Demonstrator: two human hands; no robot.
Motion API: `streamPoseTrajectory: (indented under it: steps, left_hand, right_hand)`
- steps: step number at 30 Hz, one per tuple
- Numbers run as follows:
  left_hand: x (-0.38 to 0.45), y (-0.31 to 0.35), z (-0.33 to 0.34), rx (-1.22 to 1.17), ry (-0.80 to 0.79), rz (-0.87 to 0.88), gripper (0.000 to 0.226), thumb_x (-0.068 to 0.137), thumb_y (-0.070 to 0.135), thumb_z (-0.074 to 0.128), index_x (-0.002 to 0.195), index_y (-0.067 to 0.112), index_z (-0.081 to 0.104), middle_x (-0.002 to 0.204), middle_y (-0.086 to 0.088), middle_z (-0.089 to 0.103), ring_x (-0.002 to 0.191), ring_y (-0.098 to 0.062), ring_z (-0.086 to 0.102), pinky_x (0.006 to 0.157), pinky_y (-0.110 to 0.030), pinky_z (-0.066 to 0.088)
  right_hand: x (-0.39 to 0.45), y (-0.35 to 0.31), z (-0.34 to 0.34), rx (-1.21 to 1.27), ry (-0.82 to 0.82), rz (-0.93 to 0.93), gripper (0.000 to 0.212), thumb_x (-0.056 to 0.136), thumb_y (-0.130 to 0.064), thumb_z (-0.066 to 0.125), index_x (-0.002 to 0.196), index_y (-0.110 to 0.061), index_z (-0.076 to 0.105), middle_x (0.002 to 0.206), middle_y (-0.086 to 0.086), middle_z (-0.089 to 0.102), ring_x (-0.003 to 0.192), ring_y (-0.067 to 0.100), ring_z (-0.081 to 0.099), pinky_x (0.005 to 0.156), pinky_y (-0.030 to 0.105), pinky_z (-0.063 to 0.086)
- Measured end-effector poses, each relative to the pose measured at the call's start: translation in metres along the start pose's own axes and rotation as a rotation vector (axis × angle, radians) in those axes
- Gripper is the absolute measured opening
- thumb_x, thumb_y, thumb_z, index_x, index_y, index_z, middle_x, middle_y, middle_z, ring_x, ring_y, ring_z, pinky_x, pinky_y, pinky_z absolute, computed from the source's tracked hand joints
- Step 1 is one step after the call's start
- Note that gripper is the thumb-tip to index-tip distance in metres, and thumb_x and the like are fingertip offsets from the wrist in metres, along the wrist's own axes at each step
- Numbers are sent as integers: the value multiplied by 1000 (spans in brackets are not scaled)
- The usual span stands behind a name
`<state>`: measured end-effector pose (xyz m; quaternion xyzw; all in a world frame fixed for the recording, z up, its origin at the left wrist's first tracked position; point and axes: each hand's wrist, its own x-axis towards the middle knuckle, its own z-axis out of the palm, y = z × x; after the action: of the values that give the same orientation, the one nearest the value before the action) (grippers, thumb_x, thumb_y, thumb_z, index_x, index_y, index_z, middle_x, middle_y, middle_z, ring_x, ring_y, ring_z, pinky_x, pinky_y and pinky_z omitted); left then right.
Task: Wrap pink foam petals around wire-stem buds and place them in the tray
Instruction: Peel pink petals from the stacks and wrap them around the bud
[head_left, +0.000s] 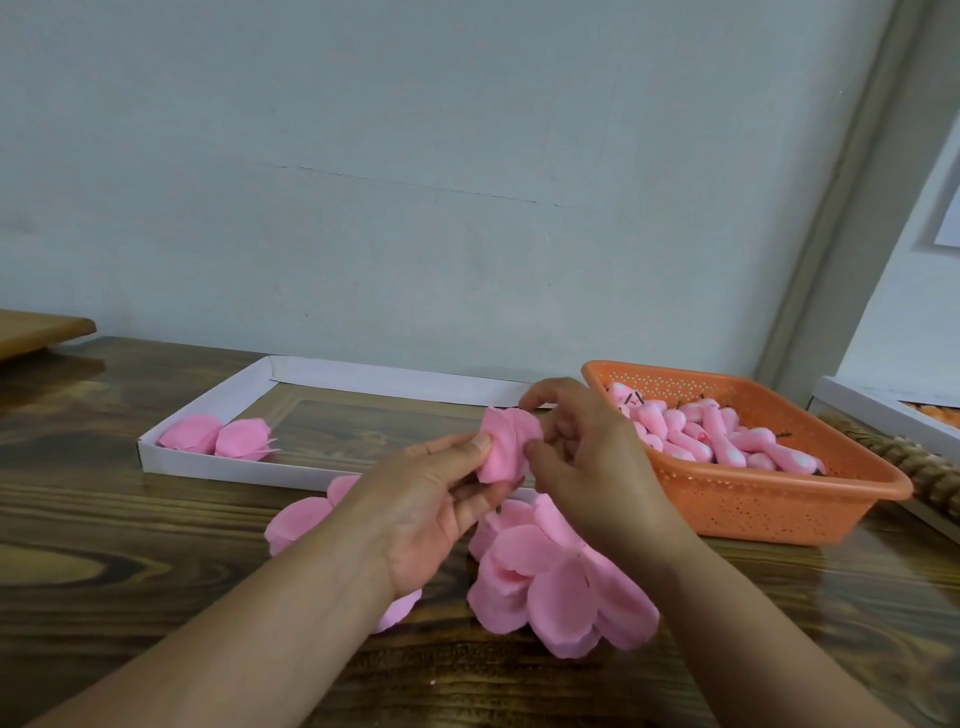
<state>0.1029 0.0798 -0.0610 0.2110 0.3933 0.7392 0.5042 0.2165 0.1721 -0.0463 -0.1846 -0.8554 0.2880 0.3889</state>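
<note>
Above the wooden desk (130, 519), between both hands: a pink foam flower (506, 447), petals partly wrapped, stem hidden. Left hand (431, 499), grip pinching the flower's left side, thumb on top. Right hand (587, 457), grip curled round the flower's right edge, fingertips touching the petals. Just below the hands, loose pink petals (561, 592) heaped on the desk, more to the left partly under the left forearm. Behind, a white tray (208, 467) with two wrapped flowers (215, 439) at its left end. To the right, an orange basket (769, 504) full of pink buds (717, 436) with dark wire stems
</note>
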Motion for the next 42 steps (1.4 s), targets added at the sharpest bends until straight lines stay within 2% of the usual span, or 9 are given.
streamPoseTrajectory:
  steps: [4, 8, 14, 19, 21, 24, 28, 35, 42]
  left_hand:
    - [0, 0, -1, -10, -2, -4, 24, 91, 5, 54, 110, -6, 65, 103, -20, 71, 89, -23, 72, 68, -25, 60]
    - [0, -1, 0, -2, -15, 18, 21, 91, 1, 54, 104, -8, 67, 104, -20, 70, 90, -21, 70, 71, -25, 59]
    - [0, -3, 1, -19, 2, 44, 28, 87, 5, 56, 112, -6, 64, 107, -20, 70, 91, -22, 70, 76, -27, 59]
    - [-1, -3, 3, -29, -17, 42, 29, 83, 4, 57, 111, -5, 65, 101, -19, 72, 83, -19, 72, 72, -26, 59]
    - [-2, -3, 3, -23, -27, 41, 26, 85, 4, 56, 108, -4, 66, 96, -17, 73, 79, -18, 73, 69, -25, 59]
    - [-3, -2, 3, -16, -26, 42, 29, 82, 7, 58, 107, -3, 67, 98, -17, 73, 83, -20, 73, 72, -26, 59]
    - [-3, -1, 2, -12, -26, 38, 32, 82, 8, 59, 112, -4, 66, 105, -17, 72, 95, -22, 71, 77, -27, 58]
    - [-3, 0, 4, -17, -16, 44, 29, 84, 6, 57, 111, -4, 64, 99, -18, 73, 82, -22, 73, 69, -25, 59]
    - [-3, 0, 5, -13, -10, 58, 23, 84, 3, 56, 105, -4, 65, 90, -17, 74, 74, -20, 73, 70, -26, 59]
  right_hand:
    - [0, -1, 0, -90, -16, -113, 14, 80, -4, 52, 80, -16, 59, 61, -7, 53, 57, 7, 47, 61, 13, 39]
    - [-3, -3, 3, -10, -12, -84, 20, 80, -33, 68, 71, -19, 57, 66, -10, 51, 58, 4, 45, 55, 19, 38]
    - [0, -3, 8, 114, 68, -6, 17, 84, -5, 64, 70, -10, 58, 66, -3, 53, 58, 3, 47, 61, 7, 40]
    - [2, 0, 10, 192, 88, 64, 18, 89, -4, 58, 71, -5, 58, 63, 6, 55, 60, 17, 51, 63, 39, 49]
    - [2, 1, 10, 208, 111, 52, 17, 89, -4, 57, 72, -3, 59, 66, 13, 57, 63, 27, 53, 64, 42, 50]
    - [1, -2, 8, 264, 107, 16, 16, 87, -10, 62, 71, -6, 61, 68, 15, 61, 66, 34, 58, 64, 28, 52]
    - [0, -3, 8, 333, 49, 80, 10, 78, -10, 70, 80, -5, 62, 74, 21, 65, 68, 40, 61, 64, 48, 53]
    - [3, 3, 3, 513, -47, 161, 11, 79, 3, 67, 75, -6, 61, 64, 4, 64, 59, 13, 61, 59, 20, 50]
    - [4, 3, 7, 479, 8, 160, 19, 84, 1, 62, 68, -9, 61, 58, -4, 62, 54, 6, 58, 55, 17, 47]
